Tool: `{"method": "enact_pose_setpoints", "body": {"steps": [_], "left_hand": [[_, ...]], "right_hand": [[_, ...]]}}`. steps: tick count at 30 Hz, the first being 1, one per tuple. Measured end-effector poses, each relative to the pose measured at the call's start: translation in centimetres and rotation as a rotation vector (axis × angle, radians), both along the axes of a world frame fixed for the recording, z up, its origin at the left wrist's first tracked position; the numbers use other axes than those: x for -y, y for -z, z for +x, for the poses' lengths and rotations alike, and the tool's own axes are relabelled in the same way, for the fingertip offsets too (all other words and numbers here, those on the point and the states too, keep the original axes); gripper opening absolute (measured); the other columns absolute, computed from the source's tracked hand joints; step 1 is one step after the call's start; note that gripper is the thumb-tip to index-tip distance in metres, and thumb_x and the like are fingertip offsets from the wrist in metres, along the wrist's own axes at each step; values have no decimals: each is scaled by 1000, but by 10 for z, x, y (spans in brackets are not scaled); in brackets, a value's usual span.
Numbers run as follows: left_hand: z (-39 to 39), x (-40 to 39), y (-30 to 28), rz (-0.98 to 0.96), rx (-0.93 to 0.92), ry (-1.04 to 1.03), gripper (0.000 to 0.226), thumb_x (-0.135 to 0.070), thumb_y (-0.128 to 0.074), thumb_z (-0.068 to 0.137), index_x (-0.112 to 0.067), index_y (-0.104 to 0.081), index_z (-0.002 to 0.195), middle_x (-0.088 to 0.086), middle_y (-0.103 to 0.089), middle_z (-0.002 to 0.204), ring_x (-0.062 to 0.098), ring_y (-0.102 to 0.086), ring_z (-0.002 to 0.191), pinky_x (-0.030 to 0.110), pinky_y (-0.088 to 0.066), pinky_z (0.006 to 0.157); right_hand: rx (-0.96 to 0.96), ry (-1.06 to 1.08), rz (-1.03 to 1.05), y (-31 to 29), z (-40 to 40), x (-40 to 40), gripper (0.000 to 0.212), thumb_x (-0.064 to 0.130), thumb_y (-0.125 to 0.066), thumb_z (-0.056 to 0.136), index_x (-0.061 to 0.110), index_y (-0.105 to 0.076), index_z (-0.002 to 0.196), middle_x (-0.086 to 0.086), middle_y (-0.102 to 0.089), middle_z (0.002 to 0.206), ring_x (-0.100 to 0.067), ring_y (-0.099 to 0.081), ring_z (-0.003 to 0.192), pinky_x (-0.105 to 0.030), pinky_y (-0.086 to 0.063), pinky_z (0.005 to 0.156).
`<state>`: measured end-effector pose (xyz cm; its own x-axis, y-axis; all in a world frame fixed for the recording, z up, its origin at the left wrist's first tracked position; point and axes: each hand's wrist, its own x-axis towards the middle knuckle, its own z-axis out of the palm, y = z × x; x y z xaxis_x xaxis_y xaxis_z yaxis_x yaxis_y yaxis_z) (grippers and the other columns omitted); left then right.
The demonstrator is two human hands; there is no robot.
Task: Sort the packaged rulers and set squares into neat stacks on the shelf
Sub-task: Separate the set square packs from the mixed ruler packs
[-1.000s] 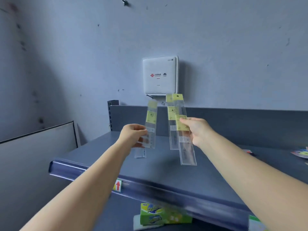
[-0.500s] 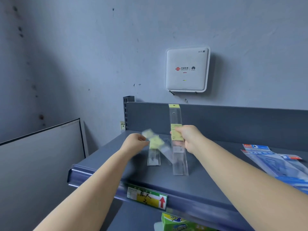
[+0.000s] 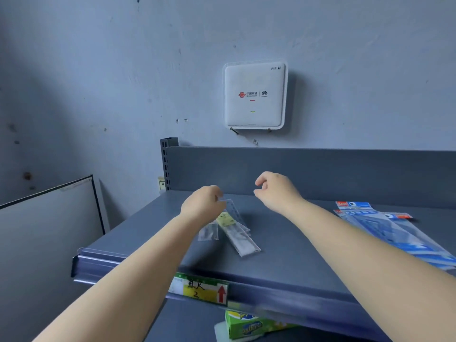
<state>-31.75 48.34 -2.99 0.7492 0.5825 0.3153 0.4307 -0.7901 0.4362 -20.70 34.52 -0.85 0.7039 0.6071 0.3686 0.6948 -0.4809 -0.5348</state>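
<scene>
Rulers (image 3: 238,233) lie fanned on the shelf (image 3: 283,248); left hand (image 3: 202,206) hovers over them, grip unclear; right hand (image 3: 274,191) loosely curled, holding nothing, above the shelf

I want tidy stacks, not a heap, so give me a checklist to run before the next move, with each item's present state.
1. Right hand free to pick: ok, fingers loosely curled, holding nothing, above the shelf.
2. Left hand free: cannot tell, its fingers are over the top end of the packaged rulers and the contact is hidden.
3. Rulers squared up: not ok, they lie fanned at angles, one small packet off to the left.
4. Blue set square packs stacked neatly: not ok, they overlap askew at the right.
5. Bare shelf surface between the two groups: ok.
6. Rulers clear of the front edge: ok.
</scene>
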Motion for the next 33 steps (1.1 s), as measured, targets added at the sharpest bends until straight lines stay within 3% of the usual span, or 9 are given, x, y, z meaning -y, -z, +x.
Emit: {"method": "enact_pose_setpoints", "body": {"steps": [3,7,14,26,33], "left_hand": [[24,31,-9,229,-69,57,31,-26,-47,89,-22,-55,119,-3,-57,120,21,-53,109,32,-46,83],[63,87,-14,456,-91,149,32,-21,-46,89,-16,-52,120,1,-56,116,24,-49,110,29,-34,74],[124,190,-21,594,-68,300,34,-26,-47,90,-17,-50,123,0,-56,116,23,-50,109,28,-30,79],[227,375,-24,514,-66,500,38,-35,-45,92,-18,-49,126,-1,-54,126,23,-48,117,32,-35,91],[271,443,-16,404,-187,520,46,-48,-43,91,-22,-47,129,-1,-54,128,22,-47,120,33,-36,90]], "right_hand": [[222,62,-164,-6,5,35,26,20,-46,92,16,-53,117,1,-55,113,-20,-51,101,-29,-40,75],[422,148,-314,-11,21,94,30,22,-44,93,18,-50,122,0,-53,120,-22,-47,114,-32,-36,83],[581,323,-449,-15,62,204,33,22,-45,91,17,-47,123,-1,-53,121,-23,-46,115,-35,-35,89],[479,475,-476,-13,141,406,31,26,-45,91,18,-50,120,0,-53,119,-23,-45,114,-35,-35,91],[259,485,-428,-7,192,496,39,37,-53,89,24,-51,125,2,-50,130,-21,-46,121,-33,-37,92]]}}
